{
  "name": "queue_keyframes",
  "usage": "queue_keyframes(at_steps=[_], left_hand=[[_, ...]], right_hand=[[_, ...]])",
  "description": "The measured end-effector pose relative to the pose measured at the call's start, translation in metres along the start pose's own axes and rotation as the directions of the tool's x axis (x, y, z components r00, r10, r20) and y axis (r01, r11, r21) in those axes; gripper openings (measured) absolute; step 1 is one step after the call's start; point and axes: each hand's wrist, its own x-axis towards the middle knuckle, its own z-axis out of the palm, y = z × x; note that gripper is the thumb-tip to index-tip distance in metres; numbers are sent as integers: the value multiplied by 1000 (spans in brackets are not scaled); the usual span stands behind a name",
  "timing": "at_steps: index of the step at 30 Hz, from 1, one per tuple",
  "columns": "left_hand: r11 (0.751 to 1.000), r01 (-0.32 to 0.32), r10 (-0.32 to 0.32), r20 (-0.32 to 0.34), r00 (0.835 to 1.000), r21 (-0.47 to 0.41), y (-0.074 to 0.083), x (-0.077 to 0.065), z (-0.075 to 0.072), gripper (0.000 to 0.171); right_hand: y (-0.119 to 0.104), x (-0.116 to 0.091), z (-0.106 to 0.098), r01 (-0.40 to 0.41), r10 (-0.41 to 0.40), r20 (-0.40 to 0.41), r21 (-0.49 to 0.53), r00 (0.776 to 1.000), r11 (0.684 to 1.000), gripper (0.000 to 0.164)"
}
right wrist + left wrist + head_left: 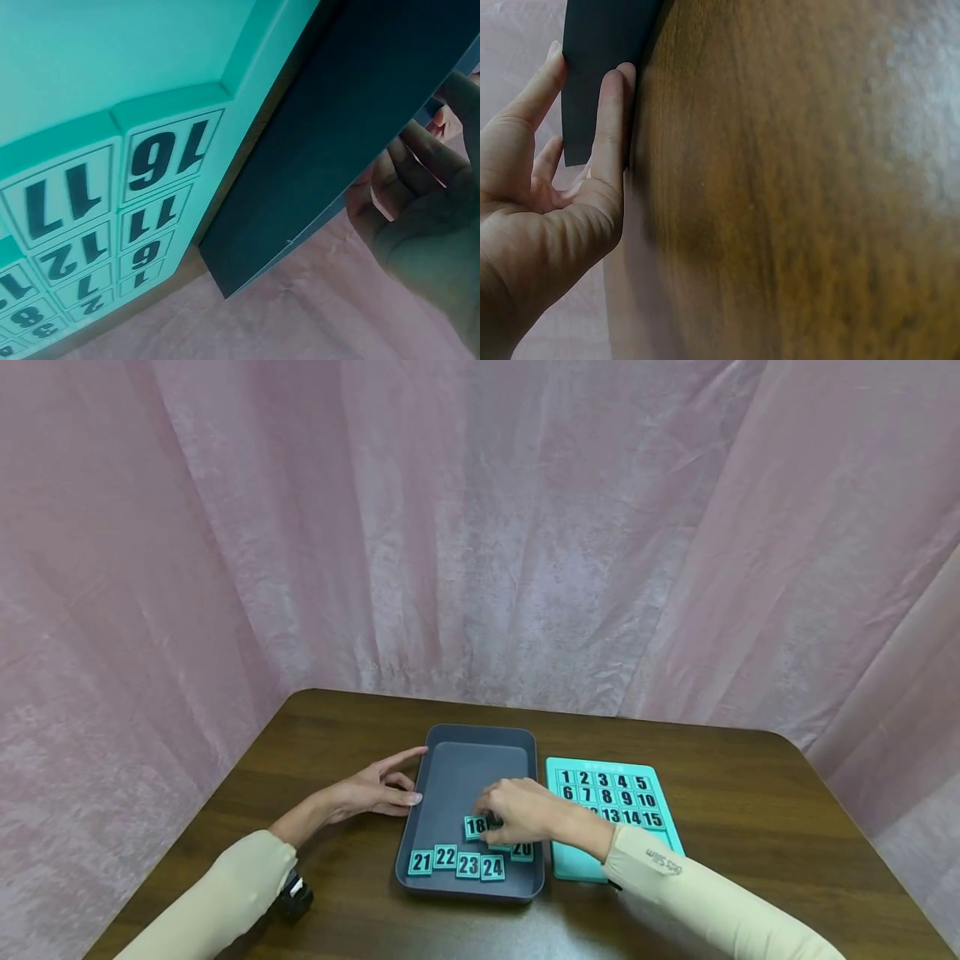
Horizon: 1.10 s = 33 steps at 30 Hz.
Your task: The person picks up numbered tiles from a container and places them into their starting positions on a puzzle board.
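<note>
My left hand (367,792) rests at the left rim of the dark grey tray (465,768). Its thumb and forefinger touch that rim; in the left wrist view the fingers (609,120) lie straight along the wall. Inside the tray, my right hand (517,810) pinches the number 18 tile (475,827) by its right side. Tiles 21 (421,862), 22 (446,857), 23 (468,865) and 24 (492,867) lie at the near end. Tile 20 (522,852) sits under the right wrist, and another tile is partly covered. In the right wrist view the tray wall hides the fingertips.
Right of the tray lies a turquoise number board (607,785) with rows of tiles from 1; tiles 16 (169,154) and 17 (64,195) show in the right wrist view. My right forearm crosses its near part. The wooden table (360,727) ends at a pink curtain (480,568).
</note>
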Motion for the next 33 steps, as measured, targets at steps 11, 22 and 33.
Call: queue_keyframes(at_steps=[11, 22, 33], left_hand=[[1000, -7, 7, 6, 1000, -3, 0, -1, -2, 95], [1000, -6, 6, -2, 1000, -6, -2, 1, -1, 95], [1000, -6, 6, 0, 1000, 8, -1, 0, -3, 93]], right_hand=[[4, -8, -5, 7, 6, -81, 160, 997, 987, 30], [24, -33, -13, 114, -43, -179, 414, 983, 903, 32], [39, -62, -20, 92, 12, -228, 437, 974, 895, 31]])
